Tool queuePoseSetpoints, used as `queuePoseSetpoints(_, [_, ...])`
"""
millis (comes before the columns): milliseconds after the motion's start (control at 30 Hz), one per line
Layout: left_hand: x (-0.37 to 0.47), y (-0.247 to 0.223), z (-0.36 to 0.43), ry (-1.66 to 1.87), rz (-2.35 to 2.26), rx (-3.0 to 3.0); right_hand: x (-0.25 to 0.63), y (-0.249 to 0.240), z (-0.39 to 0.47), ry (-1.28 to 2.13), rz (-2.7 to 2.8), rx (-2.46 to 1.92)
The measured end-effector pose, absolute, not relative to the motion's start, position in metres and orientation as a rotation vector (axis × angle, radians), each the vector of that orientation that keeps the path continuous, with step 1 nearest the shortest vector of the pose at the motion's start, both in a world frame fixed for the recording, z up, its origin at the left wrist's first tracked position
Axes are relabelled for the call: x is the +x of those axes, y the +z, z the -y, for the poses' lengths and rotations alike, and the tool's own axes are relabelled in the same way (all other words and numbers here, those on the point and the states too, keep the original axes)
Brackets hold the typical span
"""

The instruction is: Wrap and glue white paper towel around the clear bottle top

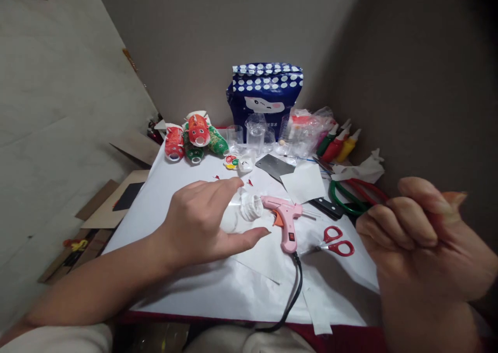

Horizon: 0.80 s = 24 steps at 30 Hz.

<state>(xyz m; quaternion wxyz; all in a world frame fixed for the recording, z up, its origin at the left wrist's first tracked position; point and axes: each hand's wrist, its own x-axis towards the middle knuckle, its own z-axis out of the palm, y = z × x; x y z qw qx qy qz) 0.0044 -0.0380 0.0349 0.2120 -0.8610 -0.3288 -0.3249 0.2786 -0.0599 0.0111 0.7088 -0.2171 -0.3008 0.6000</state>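
Observation:
My left hand (206, 218) is curled around a clear plastic bottle (231, 219) lying sideways, its white threaded neck facing right. Part of the bottle is hidden behind my fingers. Just right of its neck lies a pink hot glue gun (288, 222) with an orange trigger and a black cord. My right hand (424, 239) is raised at the right, fingers folded into the palm and thumb pressed against them; whatever it may hold cannot be made out. Red-handled scissors (337, 241) lie on the table between the glue gun and my right hand.
Red and green fish-like crafts (198, 130) sit at the back left. Behind stand a blue bag (266, 101) and clear cups (254, 135). Colored squeeze bottles (338, 144), large green-and-red-handled scissors (350, 197) and a black-handled knife (327, 207) are at the right. Paper strips lie on the white table (155, 285).

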Motion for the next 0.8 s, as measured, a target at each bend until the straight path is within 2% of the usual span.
queuePoseSetpoints(333, [0.001,0.04,0.038,-0.938,0.91,-2.359,0.274,0.011,0.049,1.29,0.661,-0.558])
queuePoseSetpoints(433, [0.002,0.039,0.038,-0.941,0.915,-2.369,0.261,-0.001,0.049,1.292,0.818,-0.676])
queuePoseSetpoints(600, [0.007,0.034,0.04,-0.899,0.852,-2.396,0.242,-0.016,0.06,1.501,1.3,-0.858])
queuePoseSetpoints(800, [0.014,0.027,0.042,-0.84,0.805,-2.447,0.224,-0.017,0.072,1.163,1.6,-0.916])
